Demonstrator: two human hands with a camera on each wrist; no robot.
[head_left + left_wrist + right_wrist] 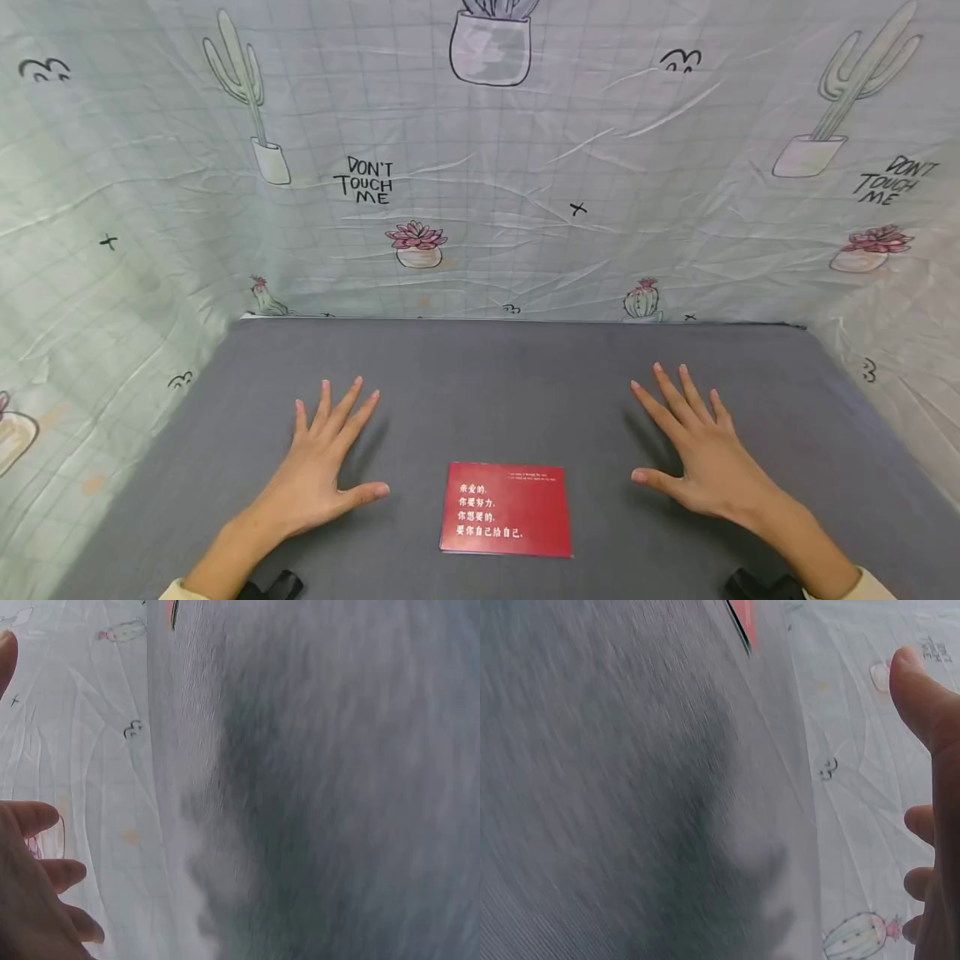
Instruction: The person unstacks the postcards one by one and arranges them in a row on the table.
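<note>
The left hand (318, 479) and right hand (705, 467) had fingers spread, apart from the red booklet (506, 510) between them on the grey surface (487, 383). It read "亲爱的, 你要努力, 你想要的, 要你自己给自己"; beyond the fingers, printed cloth (487, 183) read "DON'T TOUCH ME".

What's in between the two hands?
Between the left hand and right hand, a red booklet lies on the gray tabletop, as the head view shows.

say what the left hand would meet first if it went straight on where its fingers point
Probably the printed cloth behind the grey tabletop: the left hand points toward it, with no object visible between. Its height is unclear, so it might brush the tabletop first.
</note>
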